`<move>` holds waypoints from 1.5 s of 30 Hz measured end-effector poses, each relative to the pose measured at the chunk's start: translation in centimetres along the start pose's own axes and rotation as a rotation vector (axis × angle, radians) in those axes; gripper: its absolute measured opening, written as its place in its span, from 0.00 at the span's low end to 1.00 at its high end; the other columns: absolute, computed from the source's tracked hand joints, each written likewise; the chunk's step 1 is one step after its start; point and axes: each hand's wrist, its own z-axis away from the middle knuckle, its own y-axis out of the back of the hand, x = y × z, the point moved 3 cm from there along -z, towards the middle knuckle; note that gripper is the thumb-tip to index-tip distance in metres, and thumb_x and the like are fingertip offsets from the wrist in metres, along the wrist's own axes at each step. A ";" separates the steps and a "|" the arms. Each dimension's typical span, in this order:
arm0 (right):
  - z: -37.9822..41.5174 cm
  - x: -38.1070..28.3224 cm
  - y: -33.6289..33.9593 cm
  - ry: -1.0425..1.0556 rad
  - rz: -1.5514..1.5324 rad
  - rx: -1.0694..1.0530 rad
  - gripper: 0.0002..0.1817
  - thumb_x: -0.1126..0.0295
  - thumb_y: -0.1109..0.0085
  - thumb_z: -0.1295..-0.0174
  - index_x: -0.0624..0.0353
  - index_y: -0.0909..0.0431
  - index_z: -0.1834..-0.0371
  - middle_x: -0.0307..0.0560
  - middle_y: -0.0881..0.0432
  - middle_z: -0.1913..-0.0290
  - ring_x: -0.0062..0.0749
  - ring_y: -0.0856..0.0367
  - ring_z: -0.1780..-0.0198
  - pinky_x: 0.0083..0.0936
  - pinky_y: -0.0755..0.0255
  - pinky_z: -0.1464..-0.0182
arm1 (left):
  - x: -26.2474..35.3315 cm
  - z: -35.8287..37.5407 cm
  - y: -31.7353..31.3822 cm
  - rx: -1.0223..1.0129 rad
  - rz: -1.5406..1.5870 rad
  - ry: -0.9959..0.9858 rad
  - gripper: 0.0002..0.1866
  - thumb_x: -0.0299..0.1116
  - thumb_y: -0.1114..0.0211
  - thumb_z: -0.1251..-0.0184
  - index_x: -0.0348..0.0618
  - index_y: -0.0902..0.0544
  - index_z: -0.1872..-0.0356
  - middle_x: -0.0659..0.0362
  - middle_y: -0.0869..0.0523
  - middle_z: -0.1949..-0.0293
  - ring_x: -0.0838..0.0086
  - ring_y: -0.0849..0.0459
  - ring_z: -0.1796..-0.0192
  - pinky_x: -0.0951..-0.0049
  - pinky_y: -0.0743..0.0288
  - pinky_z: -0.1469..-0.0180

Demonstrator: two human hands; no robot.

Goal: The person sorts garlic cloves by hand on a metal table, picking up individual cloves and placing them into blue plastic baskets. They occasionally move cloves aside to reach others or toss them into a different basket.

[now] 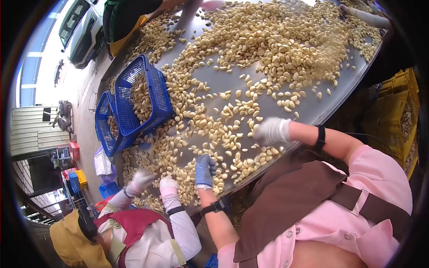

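Among pale cloves, the left hand curls.

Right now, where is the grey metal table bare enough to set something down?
A patch between heaped and stray pale oval pieces, and the rim strip beyond the white-gloved right hand. Crowded: around the blue-gloved left hand.

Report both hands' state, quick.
Left hand: blue-gloved, at the pale cloves; whether it holds any cannot be told.
Right hand: white-gloved, blurred, near the cloves; open or closed cannot be told.
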 end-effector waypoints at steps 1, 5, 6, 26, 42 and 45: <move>-0.7 -0.9 2.5 -0.072 0.169 0.100 0.16 0.58 0.43 0.45 0.57 0.17 0.61 0.52 0.16 0.65 0.45 0.16 0.61 0.40 0.23 0.58 | 0.2 1.1 -1.2 -0.059 0.222 0.051 0.08 0.38 0.40 0.35 0.46 0.23 0.63 0.61 0.20 0.75 0.79 0.28 0.79 0.81 0.37 0.82; -7.1 -2.4 6.0 -0.010 0.115 0.371 0.11 0.67 0.42 0.48 0.58 0.17 0.63 0.51 0.16 0.66 0.46 0.16 0.63 0.40 0.22 0.63 | 0.8 3.5 -5.2 -0.205 0.663 0.012 0.11 0.36 0.41 0.33 0.45 0.26 0.54 0.55 0.17 0.65 0.77 0.25 0.73 0.81 0.33 0.77; -8.2 -3.4 6.1 -0.004 0.119 0.370 0.11 0.67 0.42 0.48 0.58 0.17 0.63 0.51 0.16 0.66 0.46 0.16 0.63 0.40 0.22 0.63 | 0.8 3.8 -5.7 -0.204 0.719 -0.015 0.14 0.37 0.42 0.31 0.44 0.26 0.49 0.54 0.17 0.62 0.77 0.24 0.73 0.81 0.31 0.77; -5.4 -1.1 -0.6 -0.105 -0.429 0.610 0.13 0.66 0.42 0.45 0.58 0.22 0.58 0.58 0.19 0.62 0.54 0.21 0.58 0.40 0.27 0.54 | 0.2 3.3 -6.5 -0.287 0.619 -0.079 0.13 0.42 0.41 0.32 0.46 0.21 0.55 0.59 0.18 0.66 0.73 0.19 0.67 0.73 0.24 0.69; -4.5 -7.1 0.3 -0.110 0.045 0.162 0.11 0.68 0.40 0.50 0.61 0.18 0.65 0.59 0.17 0.68 0.52 0.16 0.64 0.42 0.23 0.63 | 3.6 1.7 -10.3 -0.075 -1.044 -0.267 0.23 0.55 0.49 0.32 0.45 0.22 0.55 0.43 0.16 0.58 0.49 0.18 0.52 0.55 0.27 0.49; -4.5 -7.0 0.1 -0.132 0.025 0.235 0.11 0.67 0.40 0.49 0.61 0.19 0.65 0.59 0.16 0.68 0.52 0.16 0.64 0.42 0.23 0.63 | 4.7 3.0 -10.7 -0.014 -1.129 -0.240 0.25 0.58 0.52 0.31 0.45 0.23 0.56 0.42 0.15 0.60 0.48 0.18 0.53 0.53 0.27 0.51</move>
